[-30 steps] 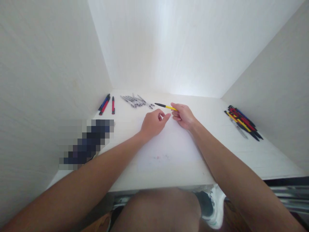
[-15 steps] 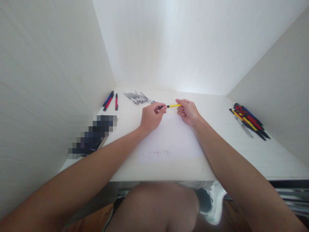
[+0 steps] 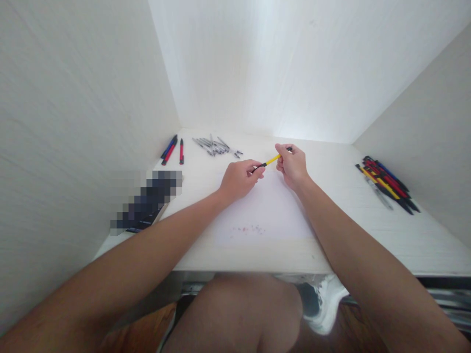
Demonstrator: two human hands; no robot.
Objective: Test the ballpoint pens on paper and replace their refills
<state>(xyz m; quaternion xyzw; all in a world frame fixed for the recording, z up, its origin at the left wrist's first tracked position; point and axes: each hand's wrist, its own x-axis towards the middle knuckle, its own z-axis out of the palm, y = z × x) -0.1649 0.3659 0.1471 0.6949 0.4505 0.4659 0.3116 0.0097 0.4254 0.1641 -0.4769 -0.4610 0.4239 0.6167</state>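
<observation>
A yellow pen (image 3: 273, 160) with black ends is held between my two hands, above a white sheet of paper (image 3: 261, 211). The fingers of my left hand (image 3: 243, 179) pinch its black lower-left end. At the other end my right hand (image 3: 292, 164) grips the yellow barrel, and a dark tip shows past the thumb. The pen slants up toward the right. Small coloured specks or marks are on the lower part of the sheet. Part of the pen's left end is hidden by my fingers.
At the back lies a pile of slim clear pens or refills (image 3: 215, 146). Blue and red pens (image 3: 170, 151) and a single red pen (image 3: 181, 152) lie at the left wall. A pile of mixed pens (image 3: 386, 184) sits right. A blurred-out dark object (image 3: 149, 201) is at left.
The pen has tilted, its right end rising as my right hand shifted up. Its dark tip now shows beyond the right thumb. The whole view has shifted slightly.
</observation>
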